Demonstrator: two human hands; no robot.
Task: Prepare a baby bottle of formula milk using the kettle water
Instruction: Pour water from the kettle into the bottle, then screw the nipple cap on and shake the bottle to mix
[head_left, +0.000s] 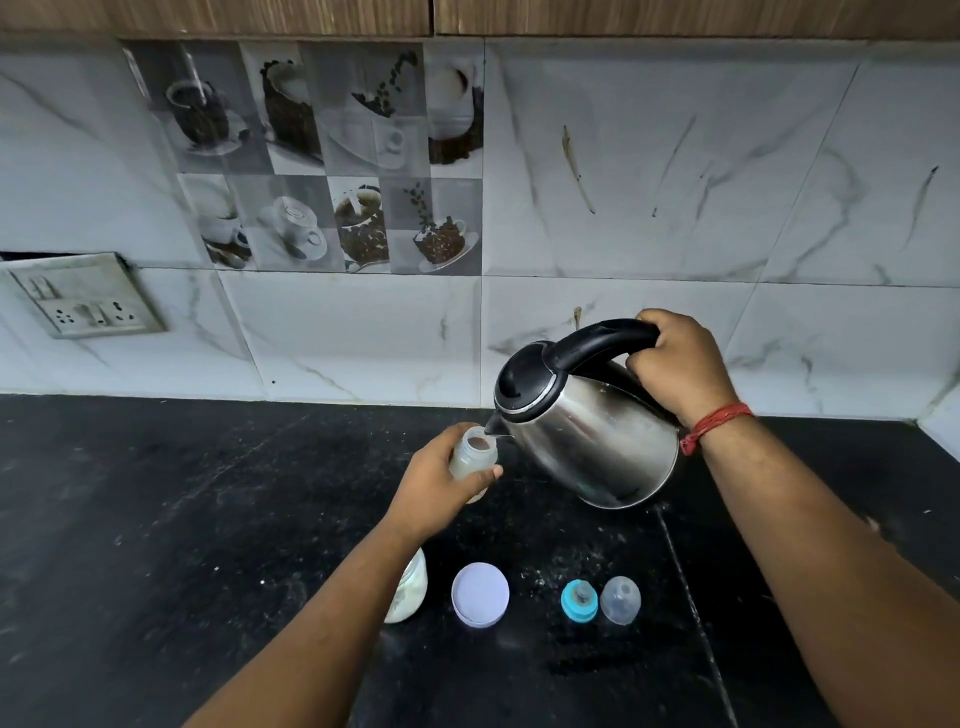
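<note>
Black stone desk, marble-tiled wall. Right hand: grip wrapped on kettle handle, spout tipped at bottle mouth. Left hand: grip clasping bottle, raised. Step: pouring water. Next: level kettle, fit teal teat ring.

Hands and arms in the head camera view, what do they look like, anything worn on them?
Both forearms are bare, with no sleeves in view. The right hand has a red thread band wound several times around its wrist. The left hand shows no ring, watch, glove or band.
</note>
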